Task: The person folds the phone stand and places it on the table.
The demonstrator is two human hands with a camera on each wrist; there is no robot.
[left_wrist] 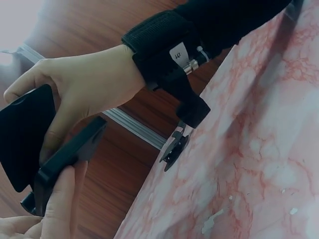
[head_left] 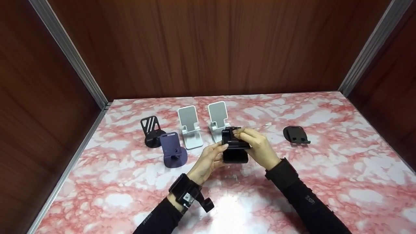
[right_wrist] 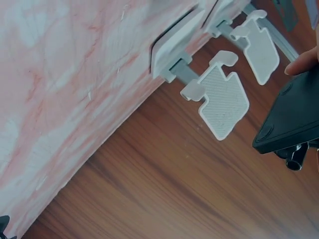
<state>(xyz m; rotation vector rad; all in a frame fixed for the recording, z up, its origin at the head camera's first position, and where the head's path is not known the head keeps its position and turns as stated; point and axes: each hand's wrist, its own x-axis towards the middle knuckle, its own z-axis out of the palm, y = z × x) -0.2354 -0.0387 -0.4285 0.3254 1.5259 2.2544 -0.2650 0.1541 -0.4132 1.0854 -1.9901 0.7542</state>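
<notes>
A black folding phone stand (head_left: 235,156) is held up in front of me by both hands. My left hand (head_left: 208,160) grips its left side, thumb on the near face. From the right, my right hand (head_left: 259,147) holds the upper part with bent fingers. In the left wrist view the stand (left_wrist: 25,142) shows two flat plates at an angle, with fingers of both hands on it. The right wrist view shows a plate of the stand (right_wrist: 294,112) with round pads and a hinge below it.
Two white phone stands (head_left: 194,139) (head_left: 218,114) stand behind the hands. Left of them are a purple stand (head_left: 170,144) and a black slotted stand (head_left: 151,126). A low black stand (head_left: 296,135) lies at right on the red-and-white marbled table (head_left: 130,182). Wooden walls (head_left: 211,48) enclose it.
</notes>
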